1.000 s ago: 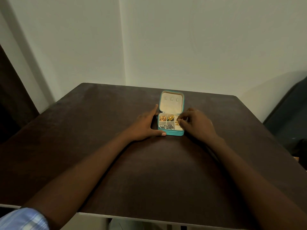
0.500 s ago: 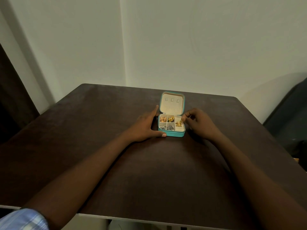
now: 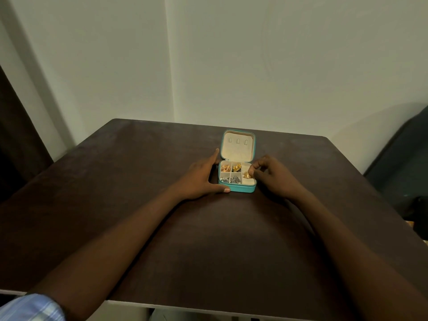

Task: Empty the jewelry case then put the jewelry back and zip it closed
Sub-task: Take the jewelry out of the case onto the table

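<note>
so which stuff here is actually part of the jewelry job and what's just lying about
Part of the job:
teal jewelry case, open
gold pieces
silver pieces
left hand
right hand

Just there:
table
dark seat

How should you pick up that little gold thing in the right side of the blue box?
Probably pinch the gold piece at its top with fingertips, coming straight down from above. It sits low in a small walled compartment of the jewelry case, so the sides are blocked. The right hand is beside it with fingers curled, while the left hand steadies the case.
</note>
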